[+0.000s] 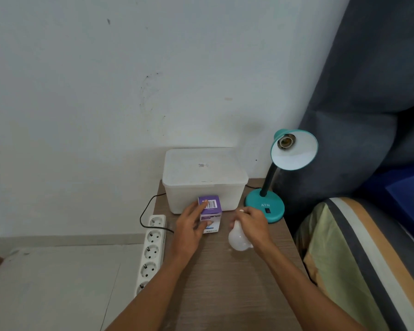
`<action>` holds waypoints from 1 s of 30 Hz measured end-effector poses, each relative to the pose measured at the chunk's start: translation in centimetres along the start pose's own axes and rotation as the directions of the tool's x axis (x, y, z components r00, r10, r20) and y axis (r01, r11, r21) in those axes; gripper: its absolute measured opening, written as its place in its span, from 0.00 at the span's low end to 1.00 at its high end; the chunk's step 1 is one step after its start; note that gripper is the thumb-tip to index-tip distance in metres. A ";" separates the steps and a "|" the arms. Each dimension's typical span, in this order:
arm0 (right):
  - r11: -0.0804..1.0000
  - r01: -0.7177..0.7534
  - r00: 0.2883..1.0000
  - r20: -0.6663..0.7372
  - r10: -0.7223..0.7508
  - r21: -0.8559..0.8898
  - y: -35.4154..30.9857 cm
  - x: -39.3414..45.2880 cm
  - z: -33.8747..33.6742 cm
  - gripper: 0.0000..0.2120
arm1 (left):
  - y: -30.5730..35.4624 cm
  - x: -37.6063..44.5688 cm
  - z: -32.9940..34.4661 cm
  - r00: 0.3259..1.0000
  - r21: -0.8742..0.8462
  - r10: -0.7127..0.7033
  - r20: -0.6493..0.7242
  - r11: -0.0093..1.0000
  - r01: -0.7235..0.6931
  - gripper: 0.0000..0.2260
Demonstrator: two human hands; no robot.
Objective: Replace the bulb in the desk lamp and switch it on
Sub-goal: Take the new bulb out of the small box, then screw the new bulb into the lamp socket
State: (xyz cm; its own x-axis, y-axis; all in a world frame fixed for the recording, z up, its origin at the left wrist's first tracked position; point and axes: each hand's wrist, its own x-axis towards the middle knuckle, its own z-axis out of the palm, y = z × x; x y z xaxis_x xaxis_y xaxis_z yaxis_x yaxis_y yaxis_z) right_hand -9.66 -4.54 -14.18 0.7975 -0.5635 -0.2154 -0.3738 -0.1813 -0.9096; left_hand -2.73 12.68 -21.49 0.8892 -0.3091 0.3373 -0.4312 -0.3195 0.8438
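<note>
The lamp [282,173] socket sits empty; the right hand [253,223] grips a white bulb [238,240] over the desk [225,283]; the left hand [191,225] holds the purple box [210,211]; next, probably, the bulb goes up to be threaded in squarely.

Both bare forearms are extended forward; the left hand [191,225] is curled, palm down, around a box [210,212]; the right hand [251,223] is closed, knuckles up, over a bulb [238,238].

A teal lamp [265,206], white bulb [237,240], purple-and-white box [212,206], and striped yellow, grey and orange bedding [359,259].
</note>
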 end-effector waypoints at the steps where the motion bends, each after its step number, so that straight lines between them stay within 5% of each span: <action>1: 0.997 -0.027 1.000 0.016 0.026 0.078 -0.1 0.3 -0.3 0.05 | 0.0 0.3 0.0 1.000 -0.006 -0.007 -0.013 1.000 0.007 0.27; 3: 0.973 -0.063 0.998 0.035 0.056 0.220 -0.4 0.7 -0.9 0.08 | 0.1 0.6 0.2 1.000 -0.006 -0.013 -0.016 1.000 0.013 0.27; 9: 0.965 -0.016 1.000 0.023 0.010 0.261 -0.1 0.8 -2.0 0.07 | -1.0 0.1 0.8 0.999 0.070 -0.025 -0.033 0.997 0.027 0.27; 15: 0.921 -0.121 0.989 -0.038 0.145 0.370 0.3 0.4 -2.7 0.10 | 1.2 -0.8 0.0 0.997 0.222 0.030 -0.073 0.975 -0.013 0.43; 20: 0.918 -0.019 0.995 -0.080 0.055 0.396 -2.0 -0.1 -5.7 0.11 | 4.8 0.0 -0.3 0.939 0.411 0.329 -0.098 0.873 -0.262 0.40; 25: 0.856 0.108 0.982 -0.187 -0.014 0.505 -5.6 0.1 -9.9 0.13 | 10.7 4.3 1.5 0.878 0.358 0.477 0.032 0.815 -0.455 0.42; 30: 0.830 0.178 0.968 -0.245 -0.051 0.528 -9.0 1.1 -14.0 0.11 | 16.3 9.7 4.2 0.861 0.227 0.439 0.257 0.838 -0.496 0.48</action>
State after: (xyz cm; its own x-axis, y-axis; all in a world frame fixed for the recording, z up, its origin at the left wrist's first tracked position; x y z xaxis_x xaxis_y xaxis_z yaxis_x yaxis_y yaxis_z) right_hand -12.01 -14.83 -1.27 0.6751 -0.7339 -0.0750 0.0813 0.1750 -0.9812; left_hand -1.75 0.75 -6.24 0.5367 -0.6368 0.5536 -0.8369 -0.3182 0.4453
